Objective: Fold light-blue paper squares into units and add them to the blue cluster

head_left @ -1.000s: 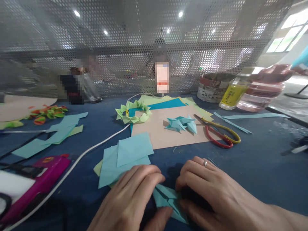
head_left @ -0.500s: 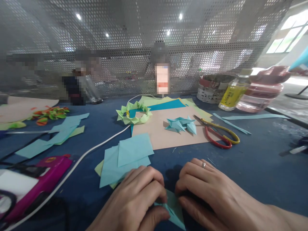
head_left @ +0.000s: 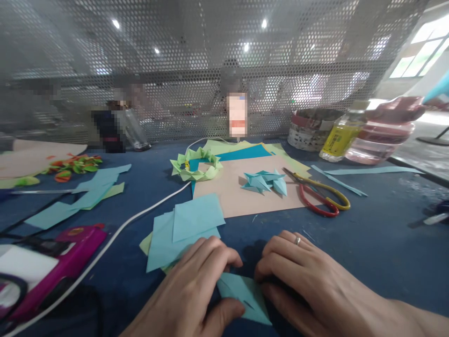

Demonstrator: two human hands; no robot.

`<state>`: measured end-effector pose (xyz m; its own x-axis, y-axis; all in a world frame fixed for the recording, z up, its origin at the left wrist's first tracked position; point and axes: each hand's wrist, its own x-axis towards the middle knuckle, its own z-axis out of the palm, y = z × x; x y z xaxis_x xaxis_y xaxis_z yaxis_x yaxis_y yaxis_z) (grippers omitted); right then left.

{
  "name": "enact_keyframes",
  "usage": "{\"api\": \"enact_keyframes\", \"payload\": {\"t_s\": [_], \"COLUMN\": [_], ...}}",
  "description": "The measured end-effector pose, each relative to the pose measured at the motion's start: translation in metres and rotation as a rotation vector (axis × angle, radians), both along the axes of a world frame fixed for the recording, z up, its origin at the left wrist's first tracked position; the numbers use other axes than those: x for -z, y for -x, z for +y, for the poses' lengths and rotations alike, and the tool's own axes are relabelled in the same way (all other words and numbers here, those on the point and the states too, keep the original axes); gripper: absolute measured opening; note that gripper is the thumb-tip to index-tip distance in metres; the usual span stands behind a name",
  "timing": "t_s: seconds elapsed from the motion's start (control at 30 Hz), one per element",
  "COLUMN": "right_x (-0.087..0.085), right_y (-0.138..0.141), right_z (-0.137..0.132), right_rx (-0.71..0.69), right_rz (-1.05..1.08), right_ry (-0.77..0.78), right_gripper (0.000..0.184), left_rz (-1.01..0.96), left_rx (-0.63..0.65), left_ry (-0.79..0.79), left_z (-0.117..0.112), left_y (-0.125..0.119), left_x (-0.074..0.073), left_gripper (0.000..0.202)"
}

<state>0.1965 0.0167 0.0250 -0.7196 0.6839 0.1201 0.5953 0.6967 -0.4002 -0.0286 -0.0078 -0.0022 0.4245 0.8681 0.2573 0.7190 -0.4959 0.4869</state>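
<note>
A folded piece of light-blue paper (head_left: 243,297) lies low in the head view between my hands, with a small dark slit near its middle. My left hand (head_left: 196,285) is open around its left side; the thumb rests on the paper and the index finger is raised apart from it. My right hand (head_left: 298,281), a ring on one finger, has its thumb and curled fingers closed on the paper's right edge. Beyond the left hand is a stack of blue paper squares (head_left: 198,217). A blue folded paper piece (head_left: 264,180) sits on a beige sheet (head_left: 235,201).
Red-and-yellow scissors (head_left: 319,192) lie right of the sheet, a green folded-paper ring (head_left: 196,171) left of it. A white cable (head_left: 140,215) crosses the table. Bottles (head_left: 338,138) and a round container (head_left: 308,131) stand behind. At left is a magenta device (head_left: 73,248).
The left hand's index finger has lifted and spread from its thumb, uncovering more of the blue paper. That paper now lies flatter. The right hand stays at its edge.
</note>
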Motion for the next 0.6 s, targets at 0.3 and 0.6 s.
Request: {"api": "enact_keyframes", "payload": {"t_s": [0.3,0.6], "right_x": [0.004,-0.015], "right_y": [-0.001,-0.009], "right_z": [0.005,-0.002], "right_rx": [0.006,-0.234], "right_rz": [0.087,0.11], "right_ry": [0.026,-0.13], "right_gripper": [0.024,0.024], "left_rz": [-0.185,-0.315], "left_rx": [0.151,0.106], "left_ry": [0.031,0.252], "left_z": [0.001,0.004], "left_y": [-0.001,-0.005], "left_x": [-0.006,-0.015], "left_gripper": [0.039,0.034]}}
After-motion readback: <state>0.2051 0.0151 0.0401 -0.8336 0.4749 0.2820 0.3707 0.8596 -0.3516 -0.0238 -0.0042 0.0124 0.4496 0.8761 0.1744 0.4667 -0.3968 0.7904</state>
